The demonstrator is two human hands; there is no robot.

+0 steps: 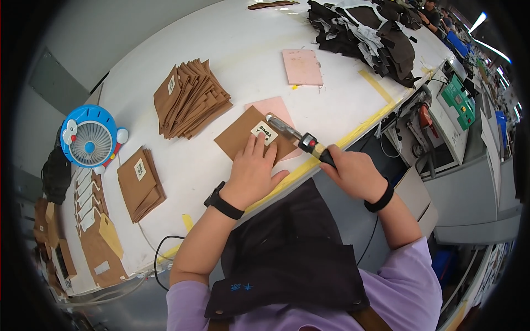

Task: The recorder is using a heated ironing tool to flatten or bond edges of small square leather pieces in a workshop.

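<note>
Brown panel (234,138) with a white label (265,130) lies flat near the taped right edge of the white table (132,83), partly over a pink sheet (276,106). From my distant seat, I see my left hand (251,172) spread palm down on it, grasping nothing, its fingertips covering the near part of the label. My right hand (354,174) is clenched around the dark handle of a hand tool (306,142), whose metal end slants in from the right to the label's far side. I cannot tell whether that tip touches the surface or hangs just above it.

To work cleanly here, I would press evenly with the left fingers so neither layer slides, and leave a margin between them and the metal, since it might be hot or sharp. I would guide the tip in short, light strokes along the label's edge, with the wrist low and steady. The 2 brown piles, a large stack (190,102) far left and a smaller stack (141,182) left, sit well apart, leaving elbow room.
</note>
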